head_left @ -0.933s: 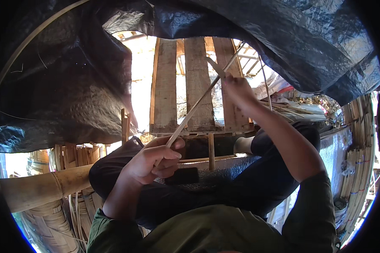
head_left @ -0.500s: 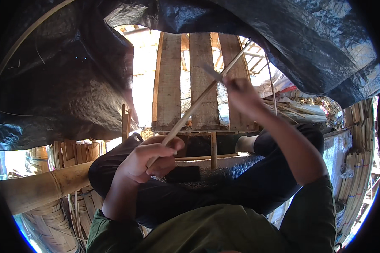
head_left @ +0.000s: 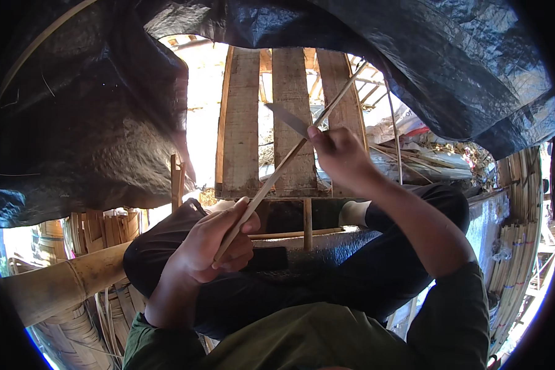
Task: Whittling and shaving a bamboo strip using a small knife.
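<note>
we have one view only, from a wide fisheye camera worn on the head, the left of a side-by-side pair. it looks down and forward over our own chest and lap, so our forearms enter from the lower edge. it sits close: the left hand (head_left: 213, 246) lies low and left of centre, the right hand (head_left: 339, 154) farther out, right of centre. straight edges such as the wooden pallet (head_left: 290, 117) ahead bend toward the dark round rim. no second view is given to overlap with it.
</note>
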`<state>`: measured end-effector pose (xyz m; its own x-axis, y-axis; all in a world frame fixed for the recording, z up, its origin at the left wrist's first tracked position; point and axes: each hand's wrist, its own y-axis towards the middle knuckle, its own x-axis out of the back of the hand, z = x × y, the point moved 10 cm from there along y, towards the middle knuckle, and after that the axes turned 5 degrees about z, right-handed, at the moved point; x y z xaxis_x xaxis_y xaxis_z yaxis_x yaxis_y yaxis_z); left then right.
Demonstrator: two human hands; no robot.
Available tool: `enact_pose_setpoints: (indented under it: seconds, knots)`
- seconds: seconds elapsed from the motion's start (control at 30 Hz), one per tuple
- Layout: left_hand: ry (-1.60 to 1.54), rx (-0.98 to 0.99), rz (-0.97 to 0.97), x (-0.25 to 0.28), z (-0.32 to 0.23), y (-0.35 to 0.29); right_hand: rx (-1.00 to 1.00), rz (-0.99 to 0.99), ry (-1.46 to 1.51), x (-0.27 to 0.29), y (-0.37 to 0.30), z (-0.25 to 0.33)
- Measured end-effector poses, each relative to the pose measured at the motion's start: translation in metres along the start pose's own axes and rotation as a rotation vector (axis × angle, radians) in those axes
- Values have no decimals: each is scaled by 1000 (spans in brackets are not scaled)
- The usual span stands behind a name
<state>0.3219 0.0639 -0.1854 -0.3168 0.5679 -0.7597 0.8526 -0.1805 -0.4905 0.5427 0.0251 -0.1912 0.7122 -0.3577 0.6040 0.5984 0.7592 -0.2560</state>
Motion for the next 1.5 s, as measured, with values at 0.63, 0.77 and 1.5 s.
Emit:
enact_pose_setpoints:
  seconds: [0.63,0.77,1.5]
  knots:
    - [-37,-9,20,4,-5,1,-172,133,27,-1,10,-15]
    - [-1,-25,-38,3,-8,-4,-125,115,44,2,11,-16]
    - [58,-18,12,-1,-5,-1,-88,112,149,-19,-5,-11]
